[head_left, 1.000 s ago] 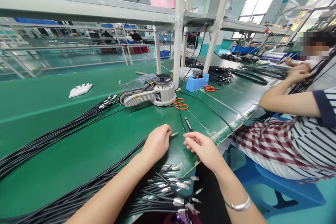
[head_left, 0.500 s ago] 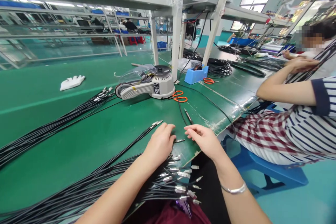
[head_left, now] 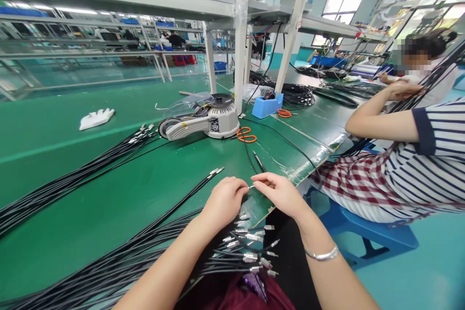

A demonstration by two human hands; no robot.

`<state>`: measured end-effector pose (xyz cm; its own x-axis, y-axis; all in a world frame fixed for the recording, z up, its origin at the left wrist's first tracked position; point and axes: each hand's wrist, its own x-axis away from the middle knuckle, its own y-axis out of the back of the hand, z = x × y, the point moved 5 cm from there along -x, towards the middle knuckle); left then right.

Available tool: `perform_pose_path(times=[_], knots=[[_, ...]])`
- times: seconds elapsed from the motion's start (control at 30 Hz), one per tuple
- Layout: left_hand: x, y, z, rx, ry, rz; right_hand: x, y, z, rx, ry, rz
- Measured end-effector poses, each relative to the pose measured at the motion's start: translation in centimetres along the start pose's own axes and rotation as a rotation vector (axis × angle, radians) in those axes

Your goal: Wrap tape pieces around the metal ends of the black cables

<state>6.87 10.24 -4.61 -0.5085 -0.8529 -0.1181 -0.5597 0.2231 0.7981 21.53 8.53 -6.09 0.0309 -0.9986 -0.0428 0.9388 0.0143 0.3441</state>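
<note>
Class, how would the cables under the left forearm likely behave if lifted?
The cables would probably sag, being long and thin. Their metal plugs lie jumbled, so they may snag on one another.

A green table [head_left: 141,181] bears cables [head_left: 94,271] and scissors [head_left: 246,135].

Black cables [head_left: 72,170], silver connectors [head_left: 250,257], green tabletop [head_left: 109,198], striped shirt [head_left: 450,131]

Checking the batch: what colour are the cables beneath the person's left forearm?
The cables are black, with silvery connectors; best seen in the head view.
</note>
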Motion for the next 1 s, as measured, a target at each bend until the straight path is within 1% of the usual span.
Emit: perform_pose_path(times=[0.1, 0.17, 0.27, 0.33, 0.43, 0.53, 0.67, 0.73, 0.83, 0.9, 1.0], knots=[[0.3, 0.6, 0.4, 0.311, 0.145, 0.026, 0.1, -0.3, 0.6, -0.025, 0.03, 0.011], [0.5, 0.8, 0.7, 0.525, 0.238, 0.036, 0.1, -0.4, 1.0, -0.042, 0.035, -0.01], [0.7, 1.2, 0.8, 0.685, 0.279, 0.034, 0.0, -0.3, 1.3, -0.059, 0.016, -0.055], [0.7, 1.3, 0.8, 0.739, 0.283, 0.035, 0.0, -0.2, 1.6, -0.077, 0.015, -0.039], [0.7, 1.4, 0.7, 0.767, 0.275, 0.041, 0.1, -0.1, 1.9, -0.125, 0.004, 0.019], [0.8, 1.6, 0.2, 0.75, 0.243, 0.051, 0.1, 0.1, 1.9, -0.149, -0.007, 0.019], [1.1, 2.0, -0.1, 0.584, 0.219, 0.066, -0.2, 0.1, 1.8, -0.131, -0.002, -0.013], [1.3, 2.5, 0.1, 0.494, 0.199, 0.058, -0.5, -0.1, 2.0, -0.138, 0.003, -0.022], [1.5, 2.9, 0.8, 0.424, 0.194, 0.048, -1.0, -0.6, 2.8, -0.169, 0.007, -0.021], [1.5, 3.0, 1.2, 0.435, 0.227, 0.007, -1.4, -1.1, 3.3, -0.187, 0.007, -0.017], [1.2, 2.8, 1.5, 0.593, 0.257, -0.078, -2.1, -2.0, 3.8, -0.205, 0.022, 0.002]])
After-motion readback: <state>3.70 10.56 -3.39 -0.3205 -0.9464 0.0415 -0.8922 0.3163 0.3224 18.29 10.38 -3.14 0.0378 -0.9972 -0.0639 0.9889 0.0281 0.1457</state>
